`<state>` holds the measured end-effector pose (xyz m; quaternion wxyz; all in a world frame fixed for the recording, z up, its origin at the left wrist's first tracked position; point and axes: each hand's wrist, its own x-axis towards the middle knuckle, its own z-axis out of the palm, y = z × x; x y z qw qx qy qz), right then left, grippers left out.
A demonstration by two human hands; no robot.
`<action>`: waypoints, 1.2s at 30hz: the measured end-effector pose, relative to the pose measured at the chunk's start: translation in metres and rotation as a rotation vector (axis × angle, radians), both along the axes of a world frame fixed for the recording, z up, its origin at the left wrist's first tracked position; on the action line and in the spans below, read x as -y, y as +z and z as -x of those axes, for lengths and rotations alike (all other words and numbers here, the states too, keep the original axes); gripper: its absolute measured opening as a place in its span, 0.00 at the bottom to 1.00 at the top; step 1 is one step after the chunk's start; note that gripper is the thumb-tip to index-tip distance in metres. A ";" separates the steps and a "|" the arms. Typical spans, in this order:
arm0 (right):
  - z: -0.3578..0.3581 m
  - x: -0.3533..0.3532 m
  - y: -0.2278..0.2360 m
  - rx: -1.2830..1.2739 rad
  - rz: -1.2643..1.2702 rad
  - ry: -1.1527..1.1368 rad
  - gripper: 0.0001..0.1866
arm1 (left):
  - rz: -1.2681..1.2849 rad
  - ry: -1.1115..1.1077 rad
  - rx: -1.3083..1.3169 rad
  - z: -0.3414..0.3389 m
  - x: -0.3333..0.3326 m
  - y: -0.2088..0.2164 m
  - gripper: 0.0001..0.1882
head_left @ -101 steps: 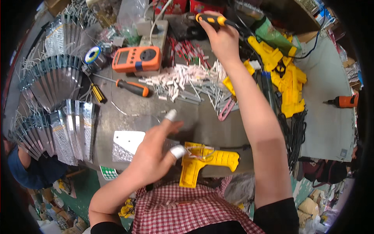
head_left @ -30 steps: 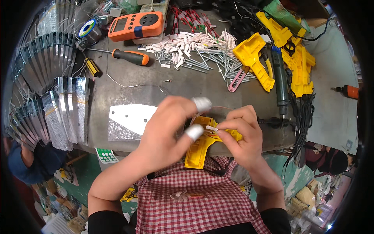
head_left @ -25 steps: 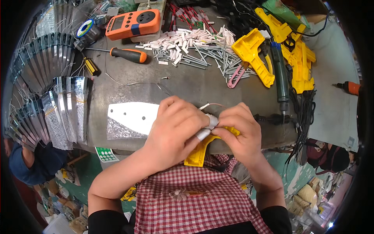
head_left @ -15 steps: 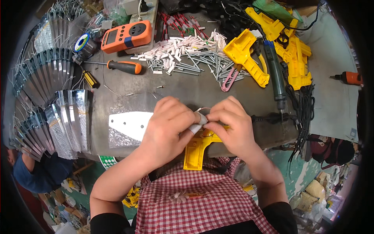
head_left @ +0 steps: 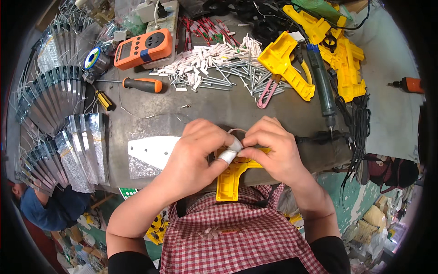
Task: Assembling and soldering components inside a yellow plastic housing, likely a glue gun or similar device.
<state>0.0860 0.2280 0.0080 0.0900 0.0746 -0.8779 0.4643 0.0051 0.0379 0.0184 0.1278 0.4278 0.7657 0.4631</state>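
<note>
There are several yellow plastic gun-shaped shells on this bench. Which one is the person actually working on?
The yellow shell at the near table edge, under both hands: left hand, right hand. The other yellow shells lie untouched at the far side.

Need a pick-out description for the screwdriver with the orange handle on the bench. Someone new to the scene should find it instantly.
Start at the orange meter at the far left of the grey workbench. Just nearer the person lies the screwdriver, flat, shaft pointing left toward the solder spool. Its fat orange-and-black handle sets it apart from the smaller yellow-and-black screwdriver lying left of it.
</note>
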 end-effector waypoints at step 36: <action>-0.034 0.013 -0.015 -0.117 -0.124 -0.127 0.12 | 0.065 0.217 -0.646 -0.036 0.003 -0.018 0.22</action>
